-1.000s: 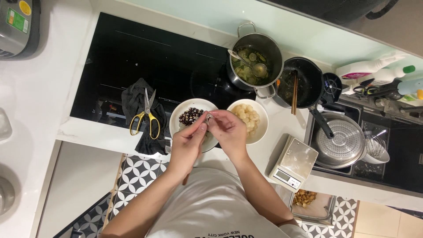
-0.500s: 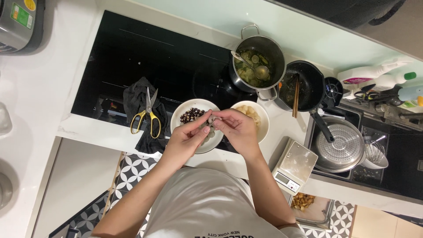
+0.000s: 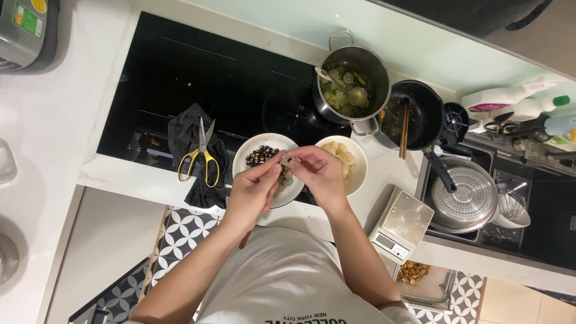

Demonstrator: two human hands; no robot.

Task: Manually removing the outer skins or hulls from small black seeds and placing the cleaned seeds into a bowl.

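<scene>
Your left hand (image 3: 255, 191) and right hand (image 3: 318, 174) both pinch a small pale piece (image 3: 287, 160) above the white bowl (image 3: 247, 155) of dark bits. Keep it over the bowl, so peelings drop inside, not onto the bench (image 3: 150, 180).

My scale's small grey screen (image 3: 382, 242) sits right of me — a green-yellow label (image 3: 29, 19) marks the far-left cooker (image 3: 27, 30).

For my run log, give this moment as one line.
left hand + right hand: pinching small piece | over white plate | scissors left
</scene>
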